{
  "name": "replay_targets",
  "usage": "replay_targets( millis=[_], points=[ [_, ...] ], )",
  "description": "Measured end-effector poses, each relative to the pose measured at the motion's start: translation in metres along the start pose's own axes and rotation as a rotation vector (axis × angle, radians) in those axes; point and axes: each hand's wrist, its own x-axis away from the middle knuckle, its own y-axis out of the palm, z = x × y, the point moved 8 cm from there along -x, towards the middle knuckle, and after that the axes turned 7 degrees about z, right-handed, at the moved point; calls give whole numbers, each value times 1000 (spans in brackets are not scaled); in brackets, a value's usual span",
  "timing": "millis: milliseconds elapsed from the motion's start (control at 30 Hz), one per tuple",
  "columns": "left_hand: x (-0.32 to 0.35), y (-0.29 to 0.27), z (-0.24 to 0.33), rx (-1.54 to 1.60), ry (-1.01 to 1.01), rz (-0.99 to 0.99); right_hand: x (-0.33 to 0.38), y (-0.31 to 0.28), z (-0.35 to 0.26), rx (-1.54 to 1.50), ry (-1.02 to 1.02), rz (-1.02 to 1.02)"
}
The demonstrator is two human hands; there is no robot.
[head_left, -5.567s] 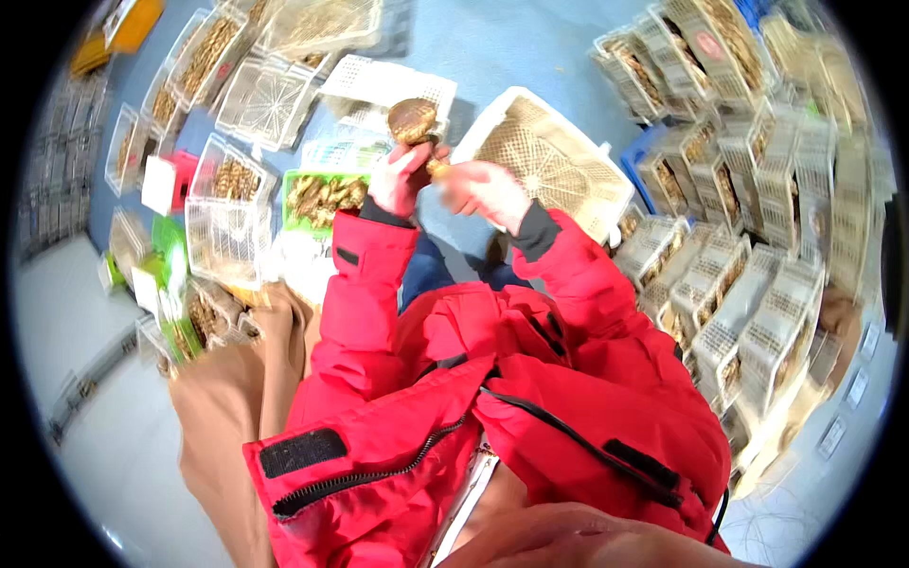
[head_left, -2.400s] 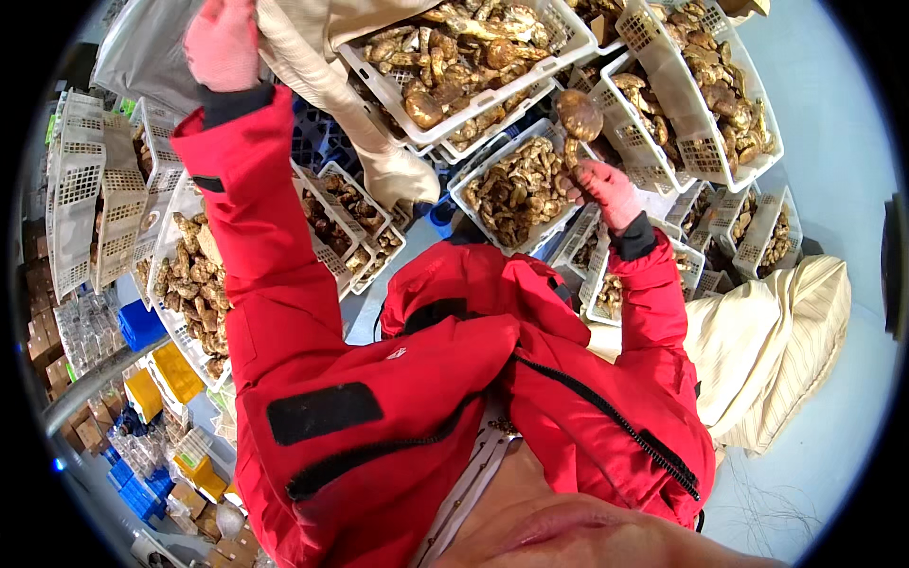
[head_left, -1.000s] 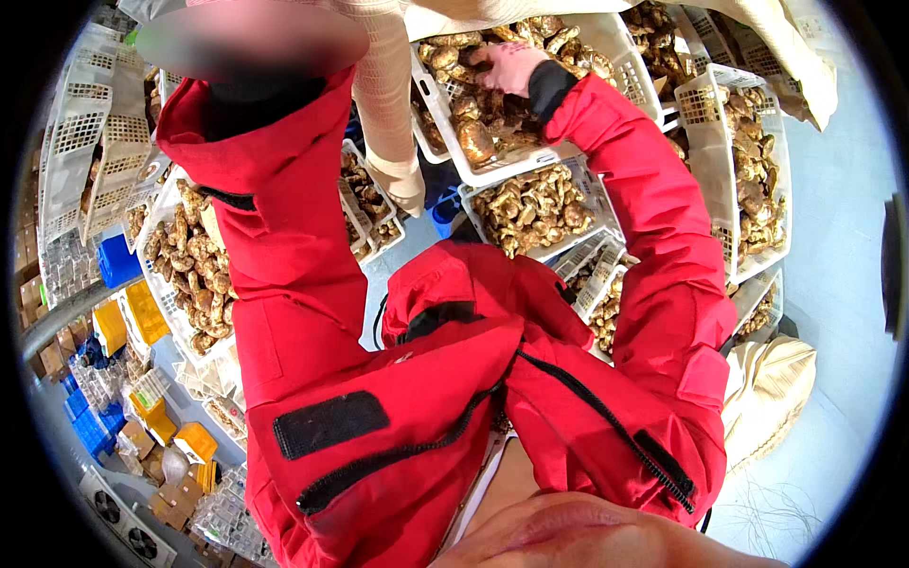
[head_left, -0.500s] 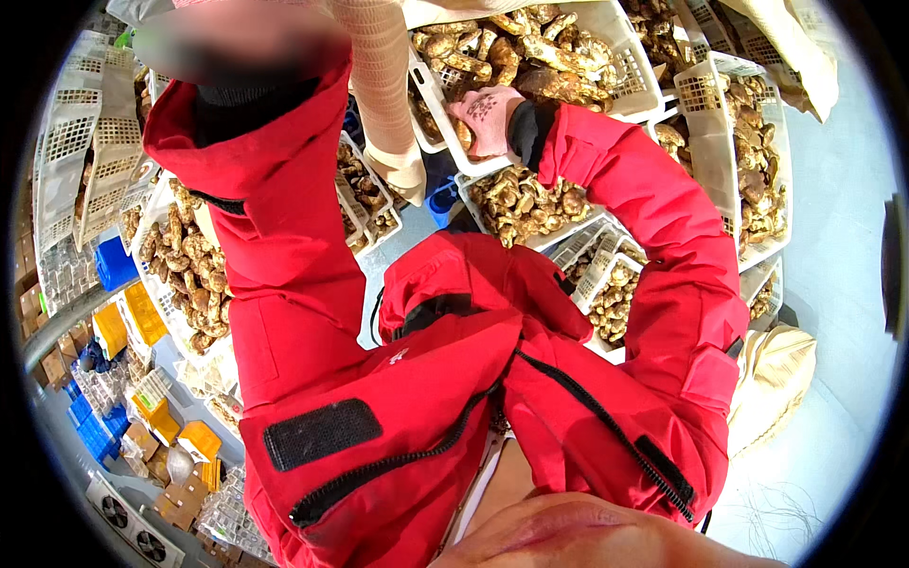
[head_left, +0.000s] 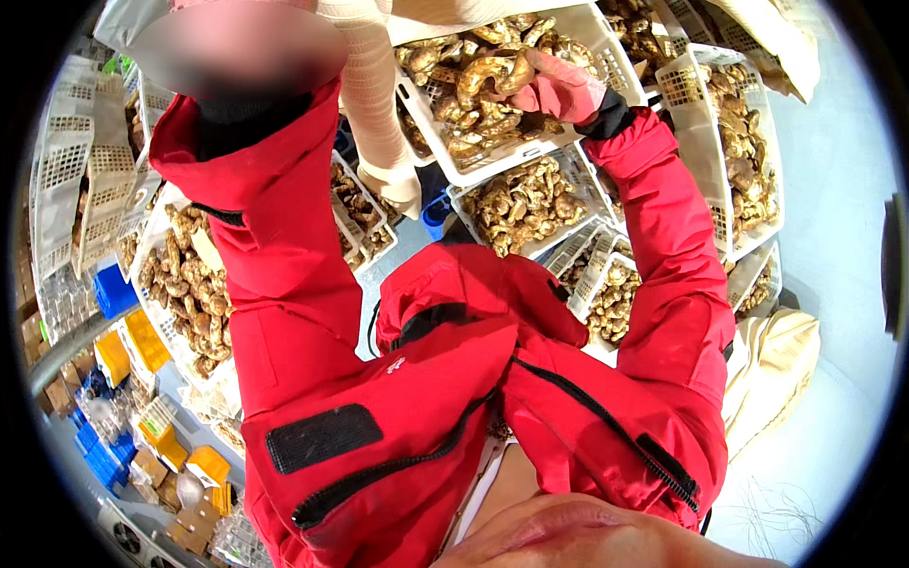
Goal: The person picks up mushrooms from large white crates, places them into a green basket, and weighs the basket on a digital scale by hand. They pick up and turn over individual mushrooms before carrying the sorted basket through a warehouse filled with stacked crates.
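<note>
Head view, single frame. Right hand [head_left: 561,90], upper centre of the frame, is curled around a large brown mushroom [head_left: 492,74], holding it just over the heaped contents of a white slotted basket [head_left: 606,57]. Grip: closed around the mushroom, fingers wrapped over its cap side; whether the mushroom touches the pile beneath it cannot be told.

Left hand: raised to the upper left of the frame, red sleeve [head_left: 275,218] visible, but the hand itself is lost in a blurred patch. Grip state cannot be told.

Progress, as a judgement: sorting looks well along. The basket under the right hand is piled full, a second basket [head_left: 516,204] just below it in the frame is also full, and more filled baskets stand at the right edge and at the left [head_left: 185,284]. Empty white baskets [head_left: 66,180] are stacked at the far left, so capacity remains. The mushroom in hand is not yet set down.

Mushroom appearance: tan to brown, curved thick stem, broad cap, dry-looking surface, larger than most neighbours in the pile.

Another person's pale sleeve and gloved hand [head_left: 393,185] hangs between the baskets, centre-top.
</note>
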Motion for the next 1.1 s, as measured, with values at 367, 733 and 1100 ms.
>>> replay_targets(
  millis=[367,733,1100],
  points=[
    [-5,4,-11,71,5,-6,12,-12,10,-224,126,36],
    [24,29,-157,-774,180,-278,33,13,2,-246,85,-231],
    [161,80,-121,164,-622,-450,47,7,-4,25,-17,-205]
  ],
)
